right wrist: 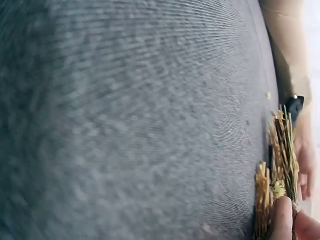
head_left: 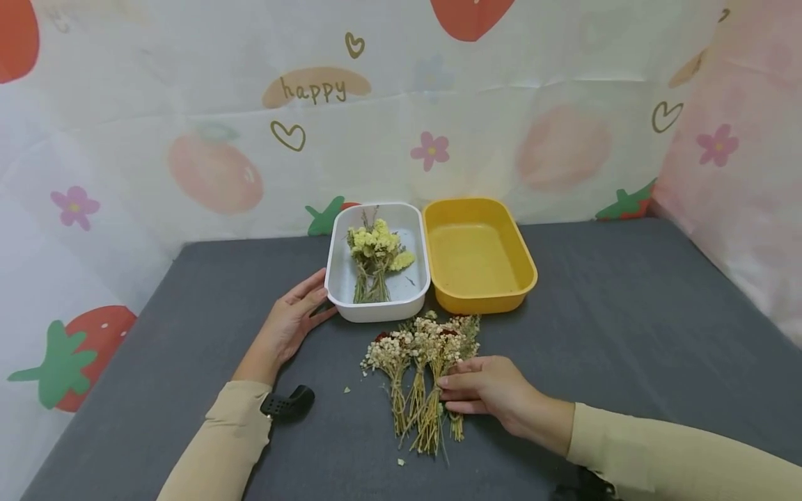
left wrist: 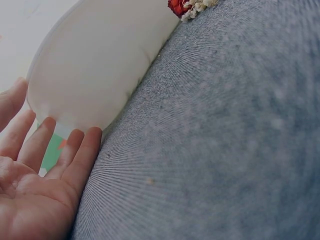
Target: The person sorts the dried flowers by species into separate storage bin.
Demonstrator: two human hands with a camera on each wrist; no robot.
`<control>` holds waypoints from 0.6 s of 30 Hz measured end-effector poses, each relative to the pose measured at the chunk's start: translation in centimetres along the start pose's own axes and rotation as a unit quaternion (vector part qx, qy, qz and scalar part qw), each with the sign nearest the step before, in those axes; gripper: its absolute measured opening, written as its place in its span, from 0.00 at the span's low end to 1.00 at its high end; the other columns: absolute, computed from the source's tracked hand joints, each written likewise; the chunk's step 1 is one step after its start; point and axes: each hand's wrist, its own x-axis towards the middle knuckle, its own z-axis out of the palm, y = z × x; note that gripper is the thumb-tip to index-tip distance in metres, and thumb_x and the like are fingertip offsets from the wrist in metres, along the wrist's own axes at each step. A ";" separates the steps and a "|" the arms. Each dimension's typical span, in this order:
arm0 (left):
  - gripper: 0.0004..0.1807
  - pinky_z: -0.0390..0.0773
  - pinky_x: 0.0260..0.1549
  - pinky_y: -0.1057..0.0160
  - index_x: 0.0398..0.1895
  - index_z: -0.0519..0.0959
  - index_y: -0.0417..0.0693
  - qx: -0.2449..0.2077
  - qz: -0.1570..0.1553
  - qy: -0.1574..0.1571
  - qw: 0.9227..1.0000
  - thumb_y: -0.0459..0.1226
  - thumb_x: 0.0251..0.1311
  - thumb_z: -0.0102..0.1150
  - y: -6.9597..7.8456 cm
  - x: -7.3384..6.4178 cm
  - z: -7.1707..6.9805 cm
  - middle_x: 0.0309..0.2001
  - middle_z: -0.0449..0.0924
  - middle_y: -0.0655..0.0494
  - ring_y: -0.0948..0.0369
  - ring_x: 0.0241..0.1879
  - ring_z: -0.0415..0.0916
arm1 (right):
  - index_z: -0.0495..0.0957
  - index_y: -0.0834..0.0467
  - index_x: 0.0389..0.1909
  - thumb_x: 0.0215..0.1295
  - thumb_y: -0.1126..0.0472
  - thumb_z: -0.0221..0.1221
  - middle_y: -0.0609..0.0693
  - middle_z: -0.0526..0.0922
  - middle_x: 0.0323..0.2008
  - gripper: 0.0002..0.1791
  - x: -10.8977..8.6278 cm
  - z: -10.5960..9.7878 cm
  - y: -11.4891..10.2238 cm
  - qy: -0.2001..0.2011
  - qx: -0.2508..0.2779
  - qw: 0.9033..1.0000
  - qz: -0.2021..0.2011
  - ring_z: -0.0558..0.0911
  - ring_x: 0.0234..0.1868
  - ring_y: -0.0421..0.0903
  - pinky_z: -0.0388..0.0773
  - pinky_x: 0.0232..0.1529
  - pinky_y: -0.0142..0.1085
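My left hand [head_left: 291, 320] rests its extended fingertips against the left side of a white basin [head_left: 376, 313]. In the left wrist view the fingers [left wrist: 85, 155] touch the basin's outer wall [left wrist: 100, 65]. Inside the basin lie yellow dried flowers [head_left: 376, 240] with tied stems. In front of the basins, several bunches of cream dried flowers [head_left: 390, 356] lie side by side, stems towards me. My right hand [head_left: 501, 393] pinches one dried flower bunch [head_left: 431, 417] by its stems. The right wrist view shows thumb and finger [right wrist: 282, 217] at these stems [right wrist: 285, 145]; the blossoms are out of that view.
A yellow basin [head_left: 482, 305] stands against the white one's right side, with nothing large in it. Small plant crumbs [head_left: 401, 462] lie on the dark grey tabletop [head_left: 626, 334]. A printed cloth [head_left: 388, 160] hangs behind the table.
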 end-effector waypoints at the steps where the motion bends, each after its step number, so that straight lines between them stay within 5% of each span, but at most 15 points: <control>1: 0.32 0.68 0.72 0.48 0.78 0.56 0.48 0.001 0.001 0.000 1.000 0.38 0.74 0.51 0.0 0.0 -0.1 0.79 0.55 0.51 0.56 0.74 0.59 | 0.77 0.72 0.52 0.64 0.67 0.64 0.50 0.89 0.38 0.18 0.1 0.1 0.1 0.004 0.000 1.000 -0.001 0.87 0.39 0.41 0.88 0.45 0.38; 11: 0.32 0.66 0.72 0.47 0.78 0.56 0.48 0.000 0.001 0.000 1.000 0.38 0.74 0.51 0.0 -0.1 -0.1 0.79 0.55 0.52 0.56 0.74 0.59 | 0.81 0.69 0.44 0.63 0.68 0.65 0.51 0.87 0.36 0.11 0.0 0.1 0.6 0.038 -0.001 0.999 -0.006 0.87 0.36 0.42 0.89 0.43 0.38; 18: 0.33 0.66 0.72 0.47 0.78 0.56 0.48 -0.004 0.002 0.002 1.000 0.38 0.74 0.52 0.0 -0.2 -0.1 0.78 0.55 0.52 0.56 0.74 0.59 | 0.79 0.73 0.47 0.63 0.70 0.64 0.51 0.88 0.35 0.14 -1.0 -0.5 0.5 0.011 0.006 1.000 -0.012 0.87 0.35 0.42 0.88 0.43 0.37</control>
